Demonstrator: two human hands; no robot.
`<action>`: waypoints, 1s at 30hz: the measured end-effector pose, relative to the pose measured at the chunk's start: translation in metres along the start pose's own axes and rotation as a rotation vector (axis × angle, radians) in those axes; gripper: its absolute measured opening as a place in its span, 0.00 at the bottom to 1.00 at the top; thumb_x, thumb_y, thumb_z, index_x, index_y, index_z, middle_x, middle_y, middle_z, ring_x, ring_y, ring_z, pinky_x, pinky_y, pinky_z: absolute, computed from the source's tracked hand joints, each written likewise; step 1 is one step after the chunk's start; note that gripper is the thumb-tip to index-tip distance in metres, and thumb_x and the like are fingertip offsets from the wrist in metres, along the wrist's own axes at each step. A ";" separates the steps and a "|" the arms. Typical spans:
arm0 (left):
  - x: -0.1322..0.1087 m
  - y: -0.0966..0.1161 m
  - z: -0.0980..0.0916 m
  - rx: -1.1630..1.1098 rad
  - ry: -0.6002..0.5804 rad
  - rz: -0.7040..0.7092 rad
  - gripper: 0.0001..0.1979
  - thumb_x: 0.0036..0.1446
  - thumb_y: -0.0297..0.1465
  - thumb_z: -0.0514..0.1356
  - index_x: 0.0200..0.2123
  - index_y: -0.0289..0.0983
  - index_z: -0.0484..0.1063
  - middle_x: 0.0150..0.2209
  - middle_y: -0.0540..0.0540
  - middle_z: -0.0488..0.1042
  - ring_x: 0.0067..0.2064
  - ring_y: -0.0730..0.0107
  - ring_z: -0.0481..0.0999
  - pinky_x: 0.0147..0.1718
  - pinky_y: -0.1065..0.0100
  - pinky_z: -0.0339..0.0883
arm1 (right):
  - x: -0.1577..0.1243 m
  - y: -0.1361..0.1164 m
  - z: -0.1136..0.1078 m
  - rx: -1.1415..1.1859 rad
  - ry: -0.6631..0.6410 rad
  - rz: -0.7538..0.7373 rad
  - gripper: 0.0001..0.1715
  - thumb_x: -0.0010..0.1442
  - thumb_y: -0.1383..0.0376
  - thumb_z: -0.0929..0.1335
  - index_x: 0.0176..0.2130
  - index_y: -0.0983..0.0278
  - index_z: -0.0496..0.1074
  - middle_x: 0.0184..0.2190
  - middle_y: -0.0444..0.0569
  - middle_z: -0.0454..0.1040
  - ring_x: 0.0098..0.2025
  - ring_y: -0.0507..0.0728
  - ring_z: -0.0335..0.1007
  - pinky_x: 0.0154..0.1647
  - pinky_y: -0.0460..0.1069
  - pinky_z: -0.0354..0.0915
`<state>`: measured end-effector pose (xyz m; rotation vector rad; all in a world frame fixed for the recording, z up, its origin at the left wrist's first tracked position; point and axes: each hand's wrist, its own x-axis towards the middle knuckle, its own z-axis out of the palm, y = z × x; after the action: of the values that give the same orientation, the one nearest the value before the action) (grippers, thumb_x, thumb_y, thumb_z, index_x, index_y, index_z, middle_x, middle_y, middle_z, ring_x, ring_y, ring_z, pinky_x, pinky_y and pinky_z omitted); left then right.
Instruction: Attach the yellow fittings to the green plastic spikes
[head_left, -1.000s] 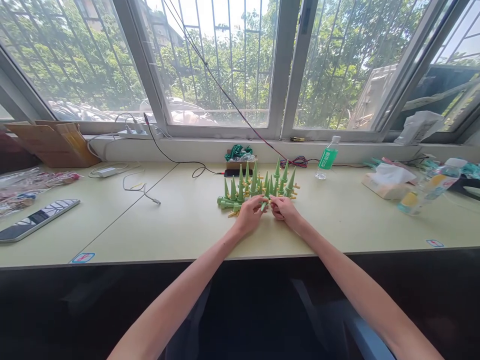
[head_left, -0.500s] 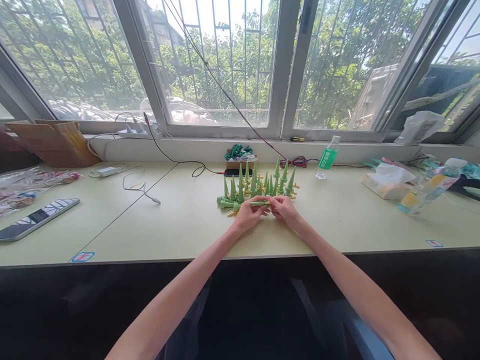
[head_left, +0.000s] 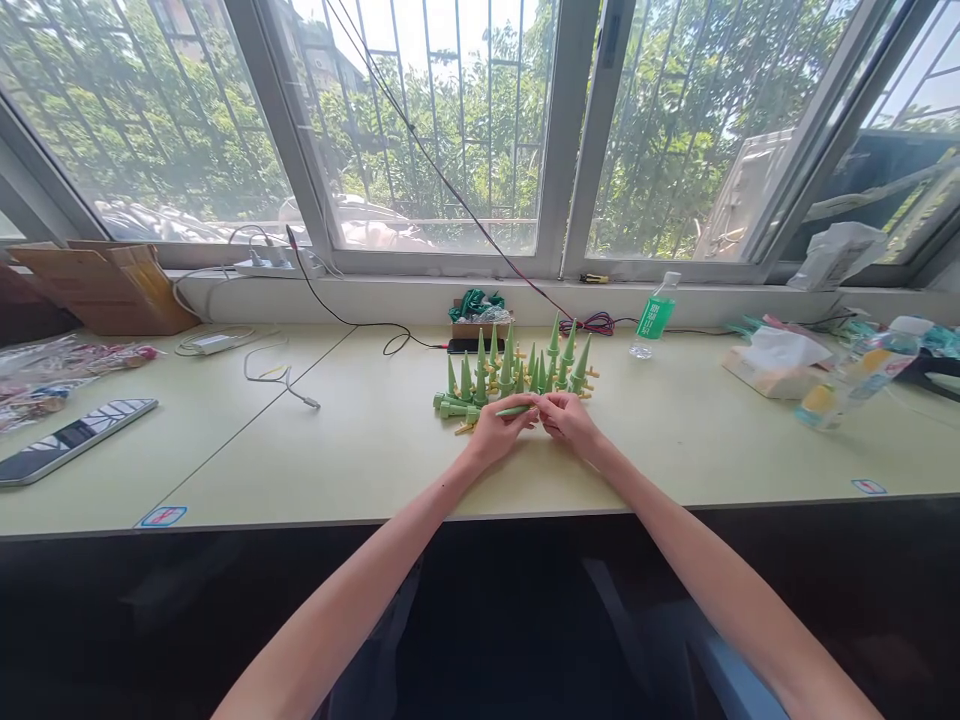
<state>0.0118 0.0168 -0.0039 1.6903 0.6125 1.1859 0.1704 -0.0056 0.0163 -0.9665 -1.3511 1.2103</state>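
My left hand (head_left: 498, 432) is closed around a slim green plastic piece (head_left: 513, 410), which lies sideways across the fingers. Close against it, my right hand (head_left: 570, 420) pinches at the piece's right end. Its fingertips hide what they grip there. Just behind both hands stands a cluster of pointed green cones (head_left: 508, 365), upright, with small yellow pegs (head_left: 592, 372) sticking out at their bases. More green pieces (head_left: 454, 409) lie on their sides left of my left hand, and a yellow peg (head_left: 464, 428) shows beside them.
Behind the cones are a dark phone (head_left: 463, 346) and a small box with green wrapping (head_left: 480, 308). A green-labelled bottle (head_left: 655, 316) stands right of them. Farther right are a tissue box (head_left: 776, 365) and a tilted bottle (head_left: 862, 375). Cables (head_left: 285, 385) lie left on the table (head_left: 360, 450).
My fingertips have closed in over the green piece's right end, and the yellow bit seen there earlier is now covered. Both arms stay in almost the same place.
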 end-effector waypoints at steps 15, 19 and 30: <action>0.001 -0.002 0.001 0.028 0.031 0.049 0.15 0.55 0.40 0.64 0.40 0.34 0.78 0.45 0.41 0.78 0.33 0.66 0.80 0.37 0.59 0.79 | 0.003 0.006 -0.002 0.024 -0.032 -0.019 0.29 0.51 0.45 0.72 0.21 0.63 0.62 0.15 0.36 0.52 0.15 0.44 0.42 0.16 0.45 0.38; 0.000 -0.002 0.000 0.122 0.012 0.030 0.18 0.55 0.38 0.64 0.46 0.35 0.75 0.38 0.43 0.79 0.33 0.65 0.80 0.37 0.61 0.78 | 0.007 0.011 -0.004 -0.028 0.047 -0.035 0.30 0.51 0.43 0.71 0.20 0.63 0.60 0.15 0.38 0.54 0.15 0.45 0.44 0.16 0.46 0.40; 0.001 0.000 -0.003 0.507 0.195 0.096 0.08 0.54 0.35 0.61 0.29 0.36 0.72 0.23 0.49 0.70 0.24 0.73 0.68 0.24 0.70 0.62 | 0.007 0.017 -0.008 -0.718 0.384 -0.307 0.16 0.63 0.56 0.62 0.28 0.61 0.64 0.22 0.44 0.68 0.23 0.52 0.58 0.28 0.47 0.55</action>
<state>0.0096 0.0190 -0.0029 2.0530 1.0287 1.3519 0.1765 0.0050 0.0000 -1.3373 -1.5645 0.2641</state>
